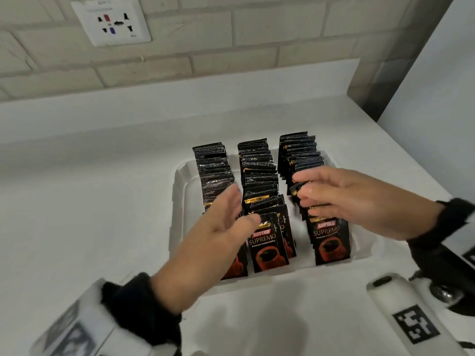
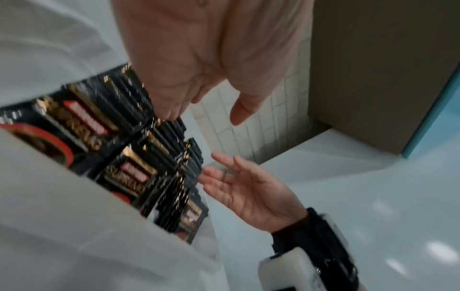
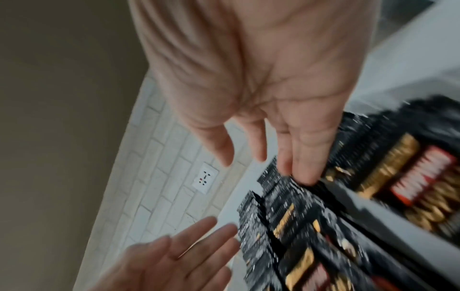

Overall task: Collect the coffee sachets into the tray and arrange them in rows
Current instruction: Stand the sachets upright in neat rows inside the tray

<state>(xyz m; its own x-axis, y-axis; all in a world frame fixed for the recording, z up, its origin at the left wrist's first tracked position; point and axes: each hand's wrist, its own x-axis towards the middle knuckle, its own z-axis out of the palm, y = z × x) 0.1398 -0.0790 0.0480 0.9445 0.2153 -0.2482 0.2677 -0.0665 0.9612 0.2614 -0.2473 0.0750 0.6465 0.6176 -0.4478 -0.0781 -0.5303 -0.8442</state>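
Observation:
A white tray (image 1: 177, 201) on the counter holds black Kopiko coffee sachets standing upright in three rows: left row (image 1: 213, 163), middle row (image 1: 259, 176), right row (image 1: 298, 147). My left hand (image 1: 243, 206) hovers over the near end of the left row with straight fingers, palm turned right, holding nothing. My right hand (image 1: 299, 187) reaches over the right row with straight fingers, their tips at the sachet tops. The left wrist view shows the left hand (image 2: 206, 110) above blurred sachets (image 2: 129, 173) and the right hand's empty palm (image 2: 244, 187). In the right wrist view the right fingertips (image 3: 306, 177) touch sachets (image 3: 286, 216).
The tray sits on a white counter (image 1: 90, 201) against a pale brick-tiled wall with a wall socket (image 1: 110, 21). A white panel (image 1: 437, 86) rises at the right, beyond the counter's corner. Bare counter lies left of and in front of the tray.

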